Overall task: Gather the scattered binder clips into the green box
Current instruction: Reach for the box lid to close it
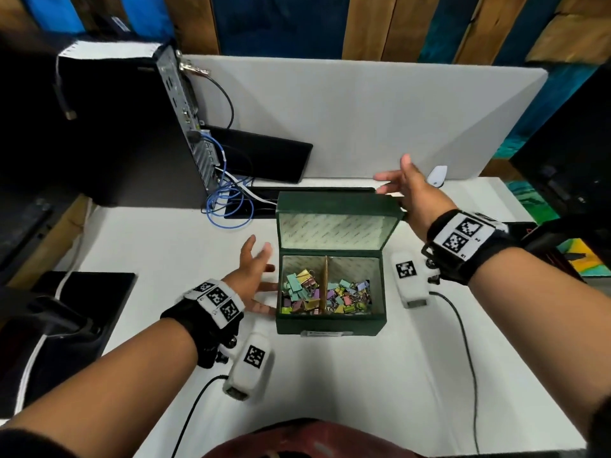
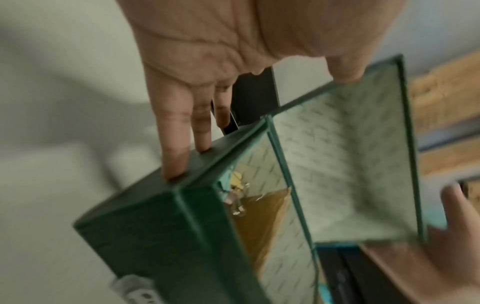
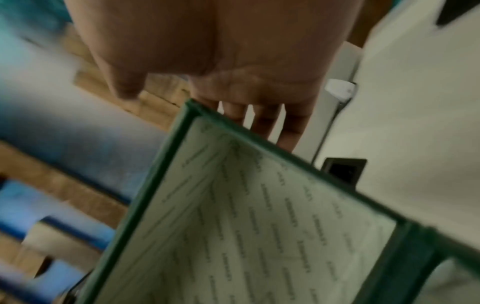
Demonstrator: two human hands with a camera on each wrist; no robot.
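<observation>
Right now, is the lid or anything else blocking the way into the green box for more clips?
Nothing visible does. The lid stands raised behind the opening, the right hand at its top edge. The left hand touches the green box outside its left wall. Binder clips lie both sides of the divider.

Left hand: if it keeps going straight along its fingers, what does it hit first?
The left hand points toward the green box, fingers straight and already touching its left wall. So the box wall comes first; nothing lies between them.
</observation>
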